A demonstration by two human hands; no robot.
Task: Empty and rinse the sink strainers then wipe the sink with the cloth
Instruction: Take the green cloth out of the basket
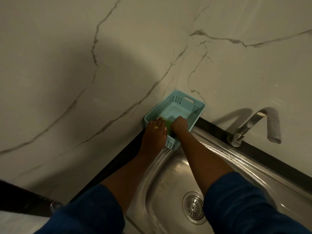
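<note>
Veined marble wall stood above steel sink (168, 174). Teal basket (177, 105) perched on the sink's far corner, likely for draining. Left grip (155, 130) lay flat on its rim, steadying. Right grip (179, 124) curled inside beside green item (168, 126), probably the cloth; hold unclear. Strainer (194, 206) sat in the drain.

A home kitchen is shown.
A steel sink (168, 174), tap (258, 125) and marble-look wall (118, 56) are seen.
</note>
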